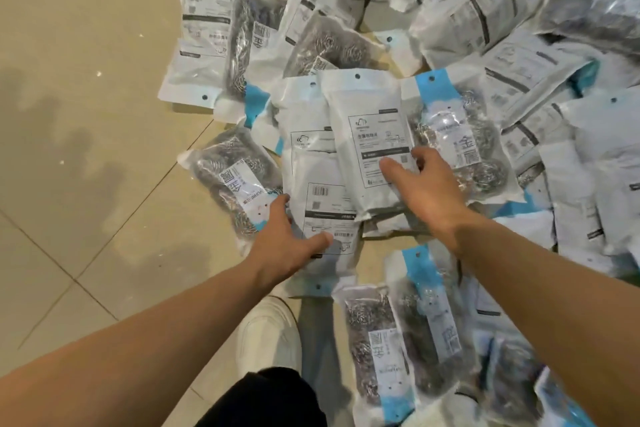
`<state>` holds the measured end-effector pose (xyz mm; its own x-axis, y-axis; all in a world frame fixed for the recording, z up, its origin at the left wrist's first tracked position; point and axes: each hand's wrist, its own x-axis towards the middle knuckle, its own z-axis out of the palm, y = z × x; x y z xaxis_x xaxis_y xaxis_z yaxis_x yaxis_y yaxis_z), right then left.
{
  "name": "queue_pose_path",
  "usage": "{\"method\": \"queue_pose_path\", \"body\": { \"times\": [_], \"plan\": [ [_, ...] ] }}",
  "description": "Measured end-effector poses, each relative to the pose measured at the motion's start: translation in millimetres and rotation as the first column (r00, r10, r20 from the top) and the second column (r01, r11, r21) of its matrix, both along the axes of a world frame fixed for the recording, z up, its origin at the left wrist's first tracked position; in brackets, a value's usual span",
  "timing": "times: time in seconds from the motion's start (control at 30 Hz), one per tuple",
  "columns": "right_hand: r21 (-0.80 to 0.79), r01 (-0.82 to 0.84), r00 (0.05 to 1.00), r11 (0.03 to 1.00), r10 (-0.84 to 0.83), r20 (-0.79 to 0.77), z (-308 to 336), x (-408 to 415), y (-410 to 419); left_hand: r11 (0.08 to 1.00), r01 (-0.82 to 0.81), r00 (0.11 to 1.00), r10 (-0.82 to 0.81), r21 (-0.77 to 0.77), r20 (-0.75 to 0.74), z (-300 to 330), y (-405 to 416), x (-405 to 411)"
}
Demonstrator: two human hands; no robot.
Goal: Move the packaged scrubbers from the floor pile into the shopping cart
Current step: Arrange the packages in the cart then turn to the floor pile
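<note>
Several packaged steel scrubbers lie in a loose pile (485,45) on the tiled floor. My left hand (287,236) grips the left edge of a white-backed packet (311,163), its thumb lying on the printed label and its fingers at the packet's side. My right hand (426,184) holds the neighbouring white-backed packet (367,135), thumb on top and fingers curled at its right edge. To the right of that packet lies a blue-topped packet (460,135) that shows its scrubber. The shopping cart is out of view.
Bare beige floor tiles (86,114) spread to the left. My white shoe (270,333) stands below the hands, next to more packets (398,340) at the bottom right. A scrubber packet (235,180) lies just left of my left hand.
</note>
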<state>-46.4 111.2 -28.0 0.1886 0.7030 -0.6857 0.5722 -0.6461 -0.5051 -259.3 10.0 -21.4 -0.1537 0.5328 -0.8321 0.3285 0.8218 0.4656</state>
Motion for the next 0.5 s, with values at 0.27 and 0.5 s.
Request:
{"method": "queue_pose_path", "body": {
  "times": [0.27, 0.5],
  "plan": [
    [-0.264, 0.265, 0.924, 0.927, -0.323, -0.206, 0, -1, 1, 1.0, 0.015, 0.992, -0.015, 0.002, -0.123, 19, -7, 9],
    [-0.344, 0.35, 0.844, 0.871, -0.452, -0.288, 187, 51, -100, 0.976, -0.189, 0.978, 0.197, -0.103, 0.074, 196, -20, -11]
  ]
}}
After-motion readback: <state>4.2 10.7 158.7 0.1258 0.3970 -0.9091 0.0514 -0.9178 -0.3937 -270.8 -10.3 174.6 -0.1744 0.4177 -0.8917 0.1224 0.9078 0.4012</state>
